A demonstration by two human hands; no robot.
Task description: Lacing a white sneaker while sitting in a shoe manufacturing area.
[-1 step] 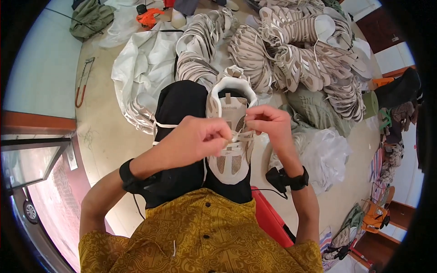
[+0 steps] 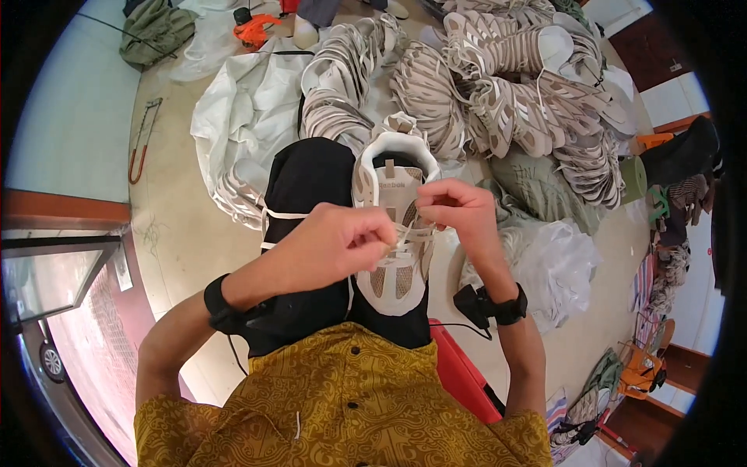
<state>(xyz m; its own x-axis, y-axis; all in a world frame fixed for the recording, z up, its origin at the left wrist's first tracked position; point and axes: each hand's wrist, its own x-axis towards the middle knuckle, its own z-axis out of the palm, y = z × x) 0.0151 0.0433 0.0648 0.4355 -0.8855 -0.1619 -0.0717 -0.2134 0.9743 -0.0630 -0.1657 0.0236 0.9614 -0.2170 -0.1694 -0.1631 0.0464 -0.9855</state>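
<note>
A beige and white shoe upper [image 2: 391,289] with mesh panels lies along my right thigh, its toe end toward me and its padded collar away. Over its lacing area, my left hand [image 2: 350,240] is closed in a pinch on a thin pale shoelace [image 2: 406,232]. Just right of the tongue, my right hand [image 2: 461,212] also pinches the lace, thumb against forefinger. Part of the lace runs between the two hands; the tips of my left fingers hide some eyelets. Pale lace strands [image 2: 285,215] lie across my black left trouser leg [image 2: 311,175].
Long stacks of similar shoe uppers [image 2: 432,93] cover the floor ahead. Left of them is a white sack [image 2: 241,97]; to the right are a green sack [image 2: 537,187] and clear plastic bags [image 2: 560,268]. A red seat [image 2: 465,370] shows beneath me.
My right hand has shifted very slightly left, and the lace between the hands lies at a slightly different slant. The shoe upper stays in place.
</note>
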